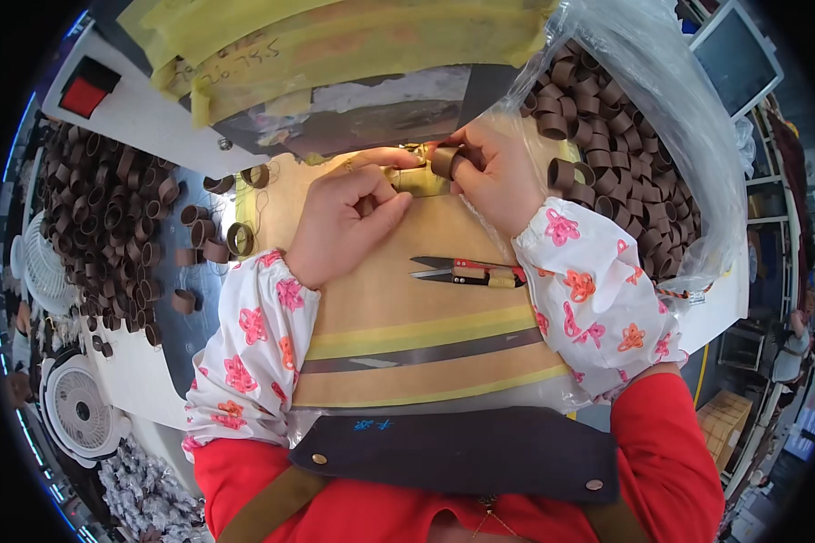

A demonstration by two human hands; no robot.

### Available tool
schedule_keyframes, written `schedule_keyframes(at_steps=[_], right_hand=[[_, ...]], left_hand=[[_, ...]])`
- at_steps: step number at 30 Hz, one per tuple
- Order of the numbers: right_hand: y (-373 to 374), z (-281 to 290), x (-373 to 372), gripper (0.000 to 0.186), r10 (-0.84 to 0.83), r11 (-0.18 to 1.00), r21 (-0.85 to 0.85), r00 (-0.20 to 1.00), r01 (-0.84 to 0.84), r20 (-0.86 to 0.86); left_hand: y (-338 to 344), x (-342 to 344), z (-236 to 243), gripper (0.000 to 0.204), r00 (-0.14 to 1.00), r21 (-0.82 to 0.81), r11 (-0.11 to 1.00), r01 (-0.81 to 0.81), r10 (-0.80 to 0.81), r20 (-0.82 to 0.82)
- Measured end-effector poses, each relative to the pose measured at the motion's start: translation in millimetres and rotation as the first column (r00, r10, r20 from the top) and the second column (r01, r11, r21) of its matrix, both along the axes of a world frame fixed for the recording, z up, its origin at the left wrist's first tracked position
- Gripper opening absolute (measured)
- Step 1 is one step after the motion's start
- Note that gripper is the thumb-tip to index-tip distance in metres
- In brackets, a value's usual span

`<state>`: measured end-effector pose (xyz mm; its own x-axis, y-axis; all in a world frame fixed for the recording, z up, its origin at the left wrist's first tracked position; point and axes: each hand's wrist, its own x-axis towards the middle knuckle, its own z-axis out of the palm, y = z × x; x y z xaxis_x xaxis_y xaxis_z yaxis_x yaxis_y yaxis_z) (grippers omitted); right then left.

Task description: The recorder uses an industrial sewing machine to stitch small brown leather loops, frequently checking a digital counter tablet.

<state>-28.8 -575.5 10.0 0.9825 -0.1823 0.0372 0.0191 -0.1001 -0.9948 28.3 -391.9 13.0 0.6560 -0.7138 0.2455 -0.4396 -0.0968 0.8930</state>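
My right hand [496, 176] pinches a brown fabric loop [444, 163], a short ring of wide band, beside the lit presser foot [415, 154] of a sewing machine [389, 104]. From the left, my left hand [344, 217] reaches to the same spot. Its index finger stretches toward the presser foot, the thumb stands apart below it, and the other fingers curl under. I see nothing held in that hand. Below both hands, thread snips [469, 271] with dark blades lie on the tan work surface [380, 299], blades pointing left.
A large heap of brown loops [109, 217] covers the left side, with several strays [204, 233] near my left wrist. More loops [607, 136] fill a clear plastic bag [697, 154] at right. A white fan [80, 407] stands lower left; a box [724, 425] sits lower right.
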Motion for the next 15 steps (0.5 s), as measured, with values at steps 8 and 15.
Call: schedule_keyframes(at_steps=[8,15], right_hand=[[-1,8,-5,0.02,0.02,0.954,-0.296,0.998,-0.037,-0.058],[8,-6,-1,0.02,-0.006,0.977,-0.211,1.0,0.012,0.03]], left_hand=[[-11,14,-1,0.018,0.983,0.092,0.994,-0.063,0.045,0.18],[-10,8,2,0.016,0.979,0.138,0.983,-0.122,0.097,0.18]])
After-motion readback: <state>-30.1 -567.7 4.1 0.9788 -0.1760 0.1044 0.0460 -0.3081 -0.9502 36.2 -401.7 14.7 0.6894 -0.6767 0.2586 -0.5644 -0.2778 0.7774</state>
